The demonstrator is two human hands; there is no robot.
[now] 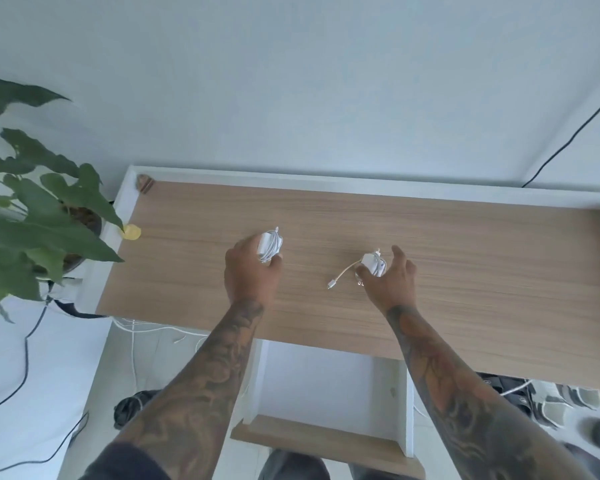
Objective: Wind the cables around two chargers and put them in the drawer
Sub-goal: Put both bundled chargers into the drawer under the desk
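Note:
Two white chargers with cable wound round them lie on the wooden desk top [465,271]. My left hand [248,271] is closed around the left charger [270,247], thumb and fingers on its sides. My right hand [394,280] grips the right charger [373,265] between thumb and fingers; a short cable end with its plug [340,277] trails out to the left on the desk. Below the desk edge the drawer [404,403] is pulled out, white inside with a wooden front, and nothing is seen in it.
A potted plant [42,216] with large green leaves stands at the desk's left end, one yellow leaf [131,232] resting on the top. Black and white cables [26,348] run over the floor at left. Shoes [551,400] lie on the floor at right.

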